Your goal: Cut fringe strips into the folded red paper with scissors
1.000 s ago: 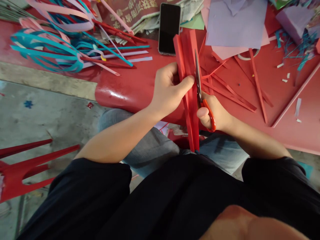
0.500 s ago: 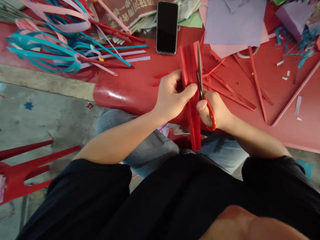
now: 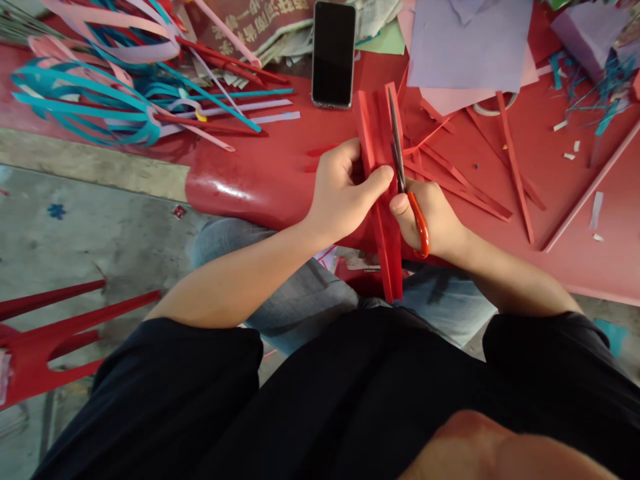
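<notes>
My left hand point(image 3: 345, 193) is closed on a long folded strip of red paper point(image 3: 387, 250), the thumb pressed on its face. The paper stands lengthwise between me and the table, its lower end over my lap. In my right hand point(image 3: 433, 217) are scissors point(image 3: 421, 227) with orange-red handles, my thumb through one loop. Their blades point(image 3: 396, 133) point away from me and lie along the right side of the paper. Whether the lower blade is under the paper is hard to see. Loose narrow red paper strips point(image 3: 465, 190) lie just right of the hands.
A phone point(image 3: 333, 57) lies beyond the paper on the red table point(image 3: 235, 190). Blue and pink looped paper strips point(image 3: 95, 107) are at the left. Purple paper sheets point(image 3: 470, 47) cover a roll of tape at the back right, near blue shreds point(image 3: 613, 87). A red stool point(image 3: 30, 360) stands lower left.
The scissors have tilted slightly, their tips shifting a little to the left over the paper. The right hand moved slightly left with them; my left hand keeps its hold.
</notes>
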Demonstrator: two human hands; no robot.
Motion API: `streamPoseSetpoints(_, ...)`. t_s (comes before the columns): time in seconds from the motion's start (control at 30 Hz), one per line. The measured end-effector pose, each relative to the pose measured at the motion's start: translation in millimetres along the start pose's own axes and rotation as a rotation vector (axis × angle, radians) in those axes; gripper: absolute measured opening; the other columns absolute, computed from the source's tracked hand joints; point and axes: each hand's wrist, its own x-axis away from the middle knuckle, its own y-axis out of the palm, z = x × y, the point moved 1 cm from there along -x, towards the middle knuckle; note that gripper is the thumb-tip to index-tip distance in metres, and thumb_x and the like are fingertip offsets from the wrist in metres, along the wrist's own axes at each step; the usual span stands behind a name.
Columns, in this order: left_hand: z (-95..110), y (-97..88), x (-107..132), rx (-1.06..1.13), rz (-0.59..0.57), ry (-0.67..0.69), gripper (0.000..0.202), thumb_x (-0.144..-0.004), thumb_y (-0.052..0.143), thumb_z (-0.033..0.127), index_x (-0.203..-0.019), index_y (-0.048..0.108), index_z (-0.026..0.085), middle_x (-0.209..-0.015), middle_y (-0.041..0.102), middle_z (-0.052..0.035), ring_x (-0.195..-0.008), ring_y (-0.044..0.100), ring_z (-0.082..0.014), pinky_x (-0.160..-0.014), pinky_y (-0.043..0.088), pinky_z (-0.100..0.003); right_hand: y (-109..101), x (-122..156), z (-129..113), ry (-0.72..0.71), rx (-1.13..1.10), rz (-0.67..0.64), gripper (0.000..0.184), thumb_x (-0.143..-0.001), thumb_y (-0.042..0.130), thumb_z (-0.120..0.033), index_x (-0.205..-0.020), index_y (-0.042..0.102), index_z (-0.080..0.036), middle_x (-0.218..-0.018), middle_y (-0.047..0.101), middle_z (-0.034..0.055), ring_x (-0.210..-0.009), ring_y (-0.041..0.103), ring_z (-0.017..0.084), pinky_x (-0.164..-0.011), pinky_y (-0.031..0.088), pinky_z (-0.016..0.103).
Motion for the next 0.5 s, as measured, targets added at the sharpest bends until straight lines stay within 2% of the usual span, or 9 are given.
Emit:
streamPoseSetpoints(0.17, 4.0, -0.5, 1.3, -0.003, 0.004, -0.024, 0.025, -0.091, 0.087, 0.031, -0.080, 0.066, 0.024, -0.077, 0.067, -0.0001, -0.070, 0.064, -0.0189, -0.063, 0.051, -0.033, -0.3, -1.3, 2.8, -0.002, 0.016, 0.010, 0.074, -0.090, 0.051, -0.098, -0.077, 0.047, -0.025, -0.060, 0.041, -0.0005, -0.056, 0.037, 0.016, -0.052, 0.035, 0.035)
streamPoseSetpoints(0.27, 1.7, -1.1, -2.6, -0.022, 0.003, -0.034, 0.028, -0.090, 0.087, 0.036, -0.079, 0.065, 0.024, -0.076, 0.066, -0.0004, -0.071, 0.062, -0.0189, -0.063, 0.050, -0.034, 1.1, -3.0, 5.9, -0.026, 0.019, 0.016, 0.071, -0.097, 0.047, -0.092, -0.072, 0.040, -0.026, -0.060, 0.037, -0.0017, -0.055, 0.032, 0.014, -0.052, 0.031, 0.035)
streamPoseSetpoints(0.33, -12.3, -2.0, -12.2, -0.032, -0.001, -0.040, 0.034, -0.089, 0.089, 0.042, -0.077, 0.062, 0.025, -0.074, 0.064, 0.0001, -0.071, 0.059, -0.0188, -0.063, 0.050, -0.036, 1.9, -7.3, 10.8, -0.043, 0.012, 0.038, 0.071, -0.099, 0.047, -0.091, -0.070, 0.035, -0.026, -0.060, 0.034, -0.0028, -0.055, 0.029, 0.012, -0.052, 0.028, 0.035)
streamPoseSetpoints(0.4, -35.9, -2.5, -26.9, -0.019, -0.016, -0.032, 0.039, -0.089, 0.090, 0.051, -0.077, 0.062, 0.026, -0.073, 0.062, 0.0007, -0.072, 0.057, -0.0185, -0.065, 0.050, -0.038, 2.3, -15.1, 18.6, -0.030, -0.002, 0.066, 0.073, -0.096, 0.049, -0.093, -0.069, 0.034, -0.027, -0.061, 0.033, -0.0037, -0.056, 0.027, 0.011, -0.052, 0.027, 0.035)
streamPoseSetpoints(0.5, -69.8, 0.7, -48.5, 0.026, -0.130, -0.017, 0.053, -0.082, 0.095, 0.065, -0.070, 0.059, 0.028, -0.059, 0.050, 0.0028, -0.070, 0.049, -0.0164, -0.063, 0.047, -0.036, 2.4, -30.9, 33.0, 0.077, -0.065, 0.075, 0.078, -0.086, 0.051, -0.100, -0.066, 0.037, -0.026, -0.060, 0.036, -0.0041, -0.058, 0.030, 0.010, -0.051, 0.030, 0.033)
